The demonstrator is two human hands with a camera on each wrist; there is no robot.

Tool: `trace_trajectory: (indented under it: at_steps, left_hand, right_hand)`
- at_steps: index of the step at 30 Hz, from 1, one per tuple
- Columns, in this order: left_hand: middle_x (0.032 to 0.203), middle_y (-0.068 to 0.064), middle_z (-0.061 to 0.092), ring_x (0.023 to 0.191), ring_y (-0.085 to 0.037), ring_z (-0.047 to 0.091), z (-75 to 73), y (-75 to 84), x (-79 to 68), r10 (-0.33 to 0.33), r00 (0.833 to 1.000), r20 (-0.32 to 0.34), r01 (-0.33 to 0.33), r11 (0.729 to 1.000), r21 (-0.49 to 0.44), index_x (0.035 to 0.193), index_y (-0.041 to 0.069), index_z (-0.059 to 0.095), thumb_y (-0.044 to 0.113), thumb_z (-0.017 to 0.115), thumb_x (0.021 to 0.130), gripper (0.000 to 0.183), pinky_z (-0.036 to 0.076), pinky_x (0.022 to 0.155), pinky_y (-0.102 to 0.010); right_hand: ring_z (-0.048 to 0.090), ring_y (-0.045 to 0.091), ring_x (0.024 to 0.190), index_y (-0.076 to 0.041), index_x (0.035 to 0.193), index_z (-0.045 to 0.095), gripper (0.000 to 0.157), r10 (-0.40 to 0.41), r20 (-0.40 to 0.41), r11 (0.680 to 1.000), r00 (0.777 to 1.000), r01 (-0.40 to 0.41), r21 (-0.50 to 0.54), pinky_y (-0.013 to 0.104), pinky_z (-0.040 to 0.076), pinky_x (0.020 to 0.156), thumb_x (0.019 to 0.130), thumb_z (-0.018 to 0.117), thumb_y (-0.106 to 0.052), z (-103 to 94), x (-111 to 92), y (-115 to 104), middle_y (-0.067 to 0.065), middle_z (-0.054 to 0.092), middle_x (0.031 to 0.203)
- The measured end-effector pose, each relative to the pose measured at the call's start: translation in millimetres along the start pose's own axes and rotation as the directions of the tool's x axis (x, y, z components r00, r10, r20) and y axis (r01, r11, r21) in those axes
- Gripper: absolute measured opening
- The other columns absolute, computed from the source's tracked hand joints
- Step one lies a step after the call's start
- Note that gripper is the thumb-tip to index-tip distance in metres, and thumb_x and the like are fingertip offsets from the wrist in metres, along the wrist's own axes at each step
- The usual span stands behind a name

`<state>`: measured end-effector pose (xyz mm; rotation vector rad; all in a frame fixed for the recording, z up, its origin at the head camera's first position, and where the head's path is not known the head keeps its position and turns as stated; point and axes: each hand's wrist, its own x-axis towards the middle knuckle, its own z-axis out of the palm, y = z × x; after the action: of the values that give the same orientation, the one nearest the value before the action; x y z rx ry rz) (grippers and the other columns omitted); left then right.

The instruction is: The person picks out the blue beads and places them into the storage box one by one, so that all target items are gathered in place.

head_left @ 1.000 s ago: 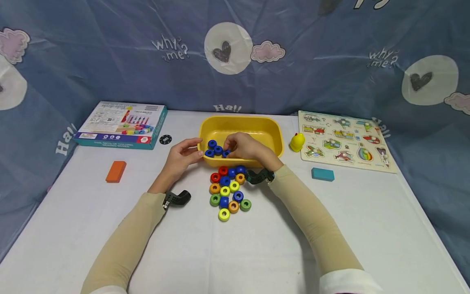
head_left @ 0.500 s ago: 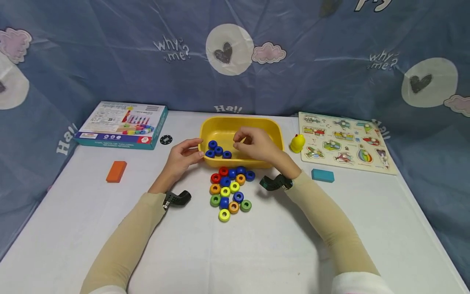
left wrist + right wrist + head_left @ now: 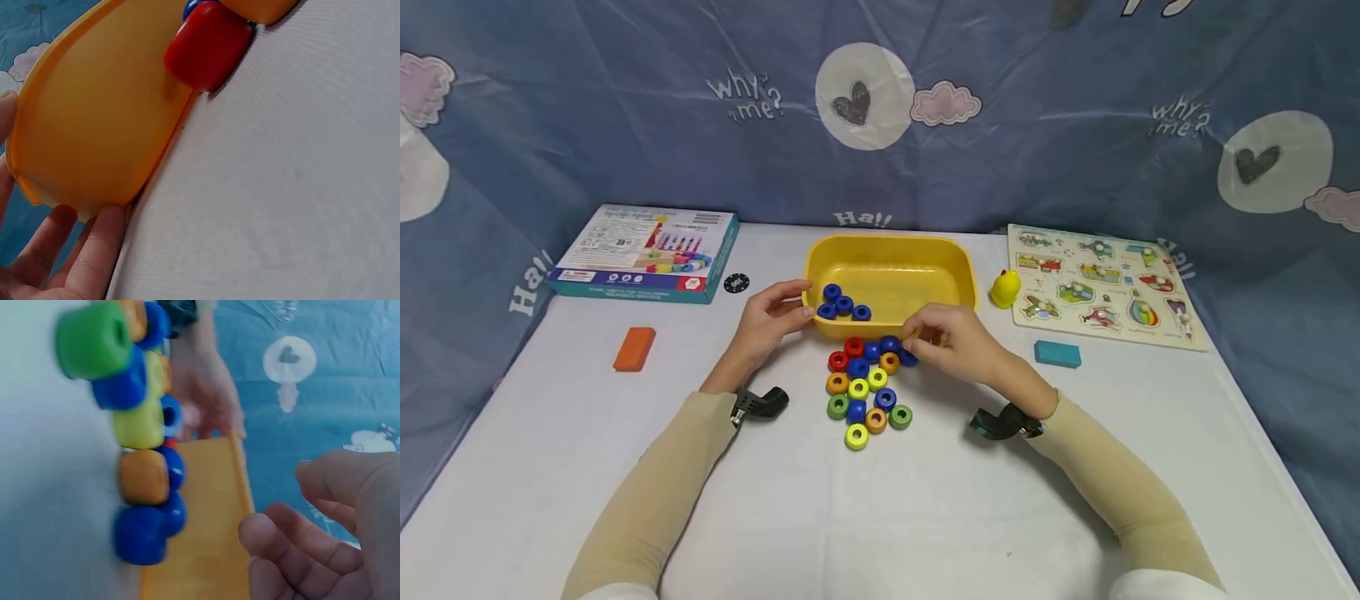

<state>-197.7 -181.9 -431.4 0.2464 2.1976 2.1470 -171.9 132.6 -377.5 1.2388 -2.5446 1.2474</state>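
My left hand (image 3: 772,321) holds the left end of a yellow tray (image 3: 917,287), its fingers and thumb at the rim. In the left wrist view the fingers (image 3: 97,250) bend against the tray's end wall. Several blue beads (image 3: 844,306) lie inside at the tray's left front. My right hand (image 3: 958,337) hovers over the tray's front right edge, fingers loosely bent. The right wrist view shows a gap between thumb and fingers, with nothing in it. Just left of its fingertips sits a blue bead (image 3: 140,535), at the corner of a bead cluster (image 3: 858,367) in several colours.
Flanking the tray are a black disc (image 3: 737,283) and a yellow toy chick (image 3: 1005,288). A boxed toy set (image 3: 647,254) lies at back left, a picture puzzle board (image 3: 1105,287) at back right. Orange (image 3: 635,348) and teal blocks (image 3: 1057,353) lie nearer.
My right hand has let go of a blue bead inside the tray, then lifted and moved right and toward me, over the front edge. The left hand stays at the tray.
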Motion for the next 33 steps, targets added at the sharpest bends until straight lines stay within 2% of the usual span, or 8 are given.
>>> trace_trajectory:
  at_steps: [4, 6, 10, 12, 18, 26, 29, 33]
  left_hand:
    - [0.135, -0.019, 0.05, 0.11, -0.018, 0.06, -2.3, 0.5, -0.2, 0.001, 1.0, 0.0, -0.001, 1.0, 0.001, 0.134, -0.002, 0.052, 0.007, 0.067, 0.09, 0.047, 0.059, 0.083, -0.022]
    - [0.136, -0.02, 0.05, 0.112, -0.02, 0.06, -2.5, 1.0, 0.7, 0.007, 1.0, 0.001, -0.007, 1.0, 0.009, 0.134, -0.001, 0.052, 0.008, 0.067, 0.09, 0.047, 0.059, 0.084, -0.021]
    - [0.137, -0.02, 0.049, 0.114, -0.023, 0.059, -2.8, 1.3, 1.7, 0.013, 1.0, 0.002, -0.013, 1.0, 0.009, 0.134, -0.001, 0.052, 0.008, 0.067, 0.09, 0.047, 0.059, 0.084, -0.021]
    - [0.137, -0.02, 0.05, 0.113, -0.021, 0.059, -2.8, 0.9, 1.7, 0.011, 1.0, 0.004, -0.011, 1.0, 0.01, 0.134, -0.001, 0.052, 0.008, 0.068, 0.09, 0.047, 0.059, 0.085, -0.021]
    - [0.137, -0.019, 0.05, 0.109, -0.014, 0.06, -1.9, -0.5, 0.0, 0.002, 1.0, 0.004, -0.002, 1.0, 0.013, 0.134, -0.002, 0.052, 0.008, 0.067, 0.09, 0.047, 0.059, 0.084, -0.021]
    - [0.138, -0.02, 0.049, 0.109, -0.013, 0.06, -2.1, -1.2, -0.5, 0.011, 1.0, 0.01, -0.012, 1.0, 0.024, 0.134, -0.002, 0.052, 0.009, 0.067, 0.09, 0.048, 0.059, 0.084, -0.021]
    - [0.137, -0.019, 0.05, 0.109, -0.012, 0.061, -2.2, -0.4, -1.0, 0.008, 1.0, 0.003, -0.009, 0.999, 0.037, 0.134, -0.001, 0.052, 0.01, 0.068, 0.09, 0.048, 0.059, 0.084, -0.021]
    - [0.136, -0.018, 0.051, 0.108, -0.013, 0.061, -1.7, -0.3, -0.5, 0.006, 1.0, -0.003, -0.006, 1.0, 0.025, 0.133, -0.001, 0.053, 0.009, 0.068, 0.089, 0.048, 0.059, 0.083, -0.021]
  right_hand:
    - [0.059, 0.011, 0.075, -0.004, 0.107, 0.07, 0.021, -0.005, 0.089, 0.998, 0.996, 0.01, -0.058, 0.024, 0.057, 0.064, 0.087, 0.07, -0.01, 5.4, -10.0, 1.8, 0.008, 0.07, 0.101]
    - [0.059, 0.011, 0.077, -0.004, 0.113, 0.068, 0.027, 0.029, 0.127, 0.996, 0.991, -0.017, -0.092, 0.024, 0.057, 0.066, 0.087, 0.07, -0.012, 7.7, -14.1, 3.9, 0.009, 0.069, 0.107]
    - [0.056, 0.012, 0.078, -0.005, 0.12, 0.066, 0.035, 0.112, 0.172, 0.983, 0.979, -0.084, -0.164, 0.022, 0.052, 0.067, 0.086, 0.071, -0.015, 13.6, -18.2, 7.5, 0.007, 0.067, 0.106]
    - [0.055, 0.013, 0.079, -0.005, 0.117, 0.067, 0.034, 0.137, 0.18, 0.977, 0.974, -0.103, -0.188, 0.022, 0.05, 0.067, 0.086, 0.072, -0.016, 17.2, -19.2, 8.7, 0.006, 0.066, 0.104]
    - [0.052, 0.012, 0.078, -0.01, 0.1, 0.068, 0.018, 0.147, 0.161, 0.972, 0.976, -0.112, -0.206, 0.021, 0.047, 0.066, 0.083, 0.075, -0.01, 23.7, -22.3, 11.5, 0.002, 0.063, 0.095]
    - [0.051, 0.012, 0.078, -0.011, 0.097, 0.067, 0.016, 0.162, 0.168, 0.97, 0.972, -0.125, -0.21, 0.023, 0.047, 0.066, 0.084, 0.075, -0.01, 24.9, -21.9, 12.4, -0.001, 0.063, 0.092]
    - [0.05, 0.01, 0.078, -0.012, 0.097, 0.067, 0.015, 0.137, 0.188, 0.972, 0.973, -0.096, -0.215, 0.021, 0.046, 0.066, 0.084, 0.075, -0.011, 23.2, -20.3, 11.8, -0.002, 0.062, 0.09]
    - [0.053, 0.011, 0.076, -0.012, 0.096, 0.067, 0.015, 0.07, 0.197, 0.986, 0.978, -0.038, -0.162, 0.022, 0.051, 0.065, 0.083, 0.075, -0.009, 11.8, -11.7, 1.2, -0.002, 0.064, 0.089]
